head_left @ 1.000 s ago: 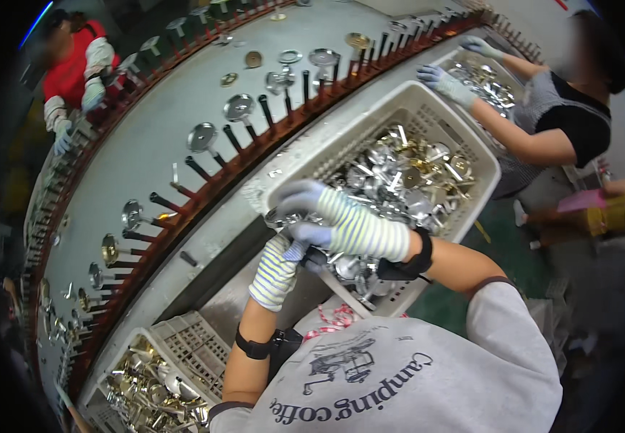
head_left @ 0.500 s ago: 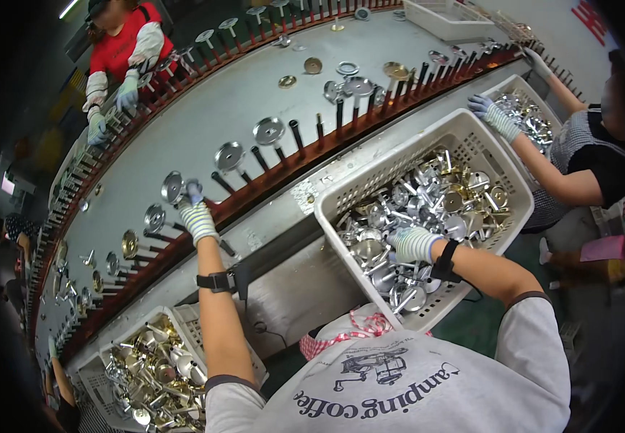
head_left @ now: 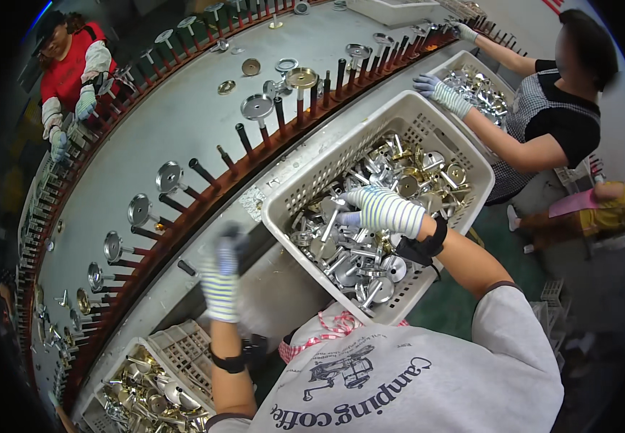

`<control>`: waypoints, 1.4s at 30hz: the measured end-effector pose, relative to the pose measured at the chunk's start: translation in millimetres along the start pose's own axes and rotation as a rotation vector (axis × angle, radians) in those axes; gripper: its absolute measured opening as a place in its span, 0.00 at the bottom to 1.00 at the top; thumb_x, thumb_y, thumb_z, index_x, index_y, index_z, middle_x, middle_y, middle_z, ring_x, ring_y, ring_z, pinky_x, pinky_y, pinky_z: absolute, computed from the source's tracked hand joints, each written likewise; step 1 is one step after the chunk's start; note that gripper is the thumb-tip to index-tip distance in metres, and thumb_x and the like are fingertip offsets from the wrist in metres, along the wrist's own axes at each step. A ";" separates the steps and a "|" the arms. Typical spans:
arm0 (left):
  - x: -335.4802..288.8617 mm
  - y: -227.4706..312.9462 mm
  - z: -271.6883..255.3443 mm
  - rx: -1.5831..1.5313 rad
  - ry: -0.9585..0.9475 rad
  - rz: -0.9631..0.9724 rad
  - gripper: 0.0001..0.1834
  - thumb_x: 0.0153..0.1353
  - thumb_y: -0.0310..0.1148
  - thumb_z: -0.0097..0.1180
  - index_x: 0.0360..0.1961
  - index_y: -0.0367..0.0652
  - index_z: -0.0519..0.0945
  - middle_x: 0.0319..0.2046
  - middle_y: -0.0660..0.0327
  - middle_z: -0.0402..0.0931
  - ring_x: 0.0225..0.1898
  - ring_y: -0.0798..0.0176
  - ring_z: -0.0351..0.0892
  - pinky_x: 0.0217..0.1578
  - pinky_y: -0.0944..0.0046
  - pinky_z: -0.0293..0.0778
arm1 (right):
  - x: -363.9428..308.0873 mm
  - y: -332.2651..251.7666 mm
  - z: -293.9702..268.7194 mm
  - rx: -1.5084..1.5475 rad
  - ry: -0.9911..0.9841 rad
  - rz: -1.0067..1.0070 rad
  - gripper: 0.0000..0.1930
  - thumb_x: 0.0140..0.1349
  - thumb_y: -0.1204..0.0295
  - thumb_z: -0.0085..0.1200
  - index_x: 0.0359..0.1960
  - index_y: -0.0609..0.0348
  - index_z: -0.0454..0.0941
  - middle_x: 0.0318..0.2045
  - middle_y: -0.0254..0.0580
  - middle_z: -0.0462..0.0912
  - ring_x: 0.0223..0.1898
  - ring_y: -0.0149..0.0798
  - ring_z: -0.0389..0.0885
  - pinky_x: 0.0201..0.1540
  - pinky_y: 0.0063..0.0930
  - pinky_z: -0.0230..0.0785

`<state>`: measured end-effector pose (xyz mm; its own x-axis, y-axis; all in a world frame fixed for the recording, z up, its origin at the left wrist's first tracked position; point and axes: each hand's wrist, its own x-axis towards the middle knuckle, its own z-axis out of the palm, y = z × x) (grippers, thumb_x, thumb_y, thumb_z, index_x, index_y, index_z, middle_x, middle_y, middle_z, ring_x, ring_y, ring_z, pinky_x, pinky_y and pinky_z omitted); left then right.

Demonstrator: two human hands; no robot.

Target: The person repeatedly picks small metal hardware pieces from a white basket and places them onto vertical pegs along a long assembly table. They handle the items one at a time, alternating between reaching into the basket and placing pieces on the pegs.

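A grey table (head_left: 161, 137) curves through the workroom, edged by a red-brown rail (head_left: 273, 146) with a long row of upright and leaning pegs (head_left: 244, 139). From my end I see silver discs (head_left: 257, 107) set on several of them, a gold disc (head_left: 302, 78) among these, and two loose discs (head_left: 251, 67) lying flat further in. Beside the near edge sits a pale crate (head_left: 436, 120) with perforated walls, heaped with silver and gold stemmed parts (head_left: 408, 185). My right hand (head_left: 388, 208), in a striped glove, is over the crate's left half; its grip is narrow, holding a silver part (head_left: 329, 225) by the stem at the fingertips, just above the heap. My left hand (head_left: 220, 274), gloved alike, is to the left of the crate, near the table's edge and apart from the right hand. It is smeared by blur, so I cannot tell whether its grip is wide, narrow or holding anything. At lower left I have a second crate (head_left: 182, 333) of mixed metal parts. Across the table, a person in red (head_left: 74, 61) has both gloved hands at the far pegs; at right, a person in a checked apron (head_left: 532, 108) reaches one hand toward the rail and rests the other near a third crate (head_left: 448, 66).
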<state>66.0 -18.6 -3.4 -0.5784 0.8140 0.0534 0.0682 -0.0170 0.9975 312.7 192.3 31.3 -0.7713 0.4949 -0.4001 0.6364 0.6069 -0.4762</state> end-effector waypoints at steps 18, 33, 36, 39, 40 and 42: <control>118.0 -42.5 -40.6 0.104 0.329 0.261 0.17 0.60 0.27 0.53 0.51 0.36 0.73 0.45 0.56 0.78 0.45 0.64 0.77 0.51 0.61 0.68 | -65.1 -45.1 -12.9 0.272 0.315 -0.347 0.32 0.51 0.66 0.56 0.60 0.59 0.64 0.50 0.54 0.69 0.52 0.52 0.70 0.55 0.36 0.64; 114.8 -60.0 -84.5 0.421 0.404 0.130 0.26 0.58 0.34 0.56 0.55 0.34 0.65 0.52 0.53 0.66 0.49 0.62 0.65 0.53 0.63 0.61 | -31.5 -20.5 -14.6 1.126 0.384 -0.215 0.20 0.62 0.64 0.51 0.51 0.66 0.73 0.37 0.35 0.80 0.38 0.25 0.75 0.43 0.20 0.69; 54.9 -15.1 10.6 0.239 0.089 0.273 0.40 0.53 0.35 0.60 0.63 0.35 0.55 0.63 0.50 0.53 0.63 0.59 0.53 0.63 0.61 0.49 | -29.0 -28.2 -37.7 0.915 0.213 -0.068 0.24 0.61 0.59 0.53 0.51 0.68 0.73 0.35 0.37 0.80 0.38 0.27 0.76 0.42 0.21 0.69; 22.2 32.6 80.6 0.287 -0.260 0.471 0.38 0.49 0.35 0.62 0.61 0.34 0.63 0.58 0.46 0.65 0.61 0.52 0.64 0.61 0.60 0.59 | -14.3 -50.2 -23.5 1.030 0.070 -0.134 0.23 0.61 0.57 0.52 0.46 0.67 0.74 0.29 0.33 0.77 0.25 0.23 0.74 0.27 0.17 0.69; 25.2 15.3 77.5 0.434 -0.397 0.351 0.31 0.49 0.34 0.61 0.55 0.35 0.69 0.51 0.46 0.71 0.53 0.50 0.71 0.54 0.59 0.66 | -13.4 -59.0 -23.5 1.048 0.026 -0.205 0.23 0.62 0.58 0.53 0.48 0.66 0.73 0.32 0.35 0.78 0.26 0.23 0.76 0.27 0.16 0.70; 32.7 4.3 71.7 0.618 -0.470 0.330 0.21 0.49 0.33 0.61 0.45 0.35 0.77 0.38 0.46 0.78 0.39 0.47 0.78 0.42 0.58 0.73 | -13.7 -58.8 -25.5 1.095 -0.020 -0.198 0.24 0.62 0.57 0.53 0.51 0.65 0.71 0.37 0.37 0.80 0.31 0.25 0.78 0.30 0.17 0.72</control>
<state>105.7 49.6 -0.6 -0.0616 0.9824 0.1766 0.6864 -0.0868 0.7221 285.7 165.7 84.8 -0.8660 0.4338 -0.2486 0.1724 -0.2076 -0.9629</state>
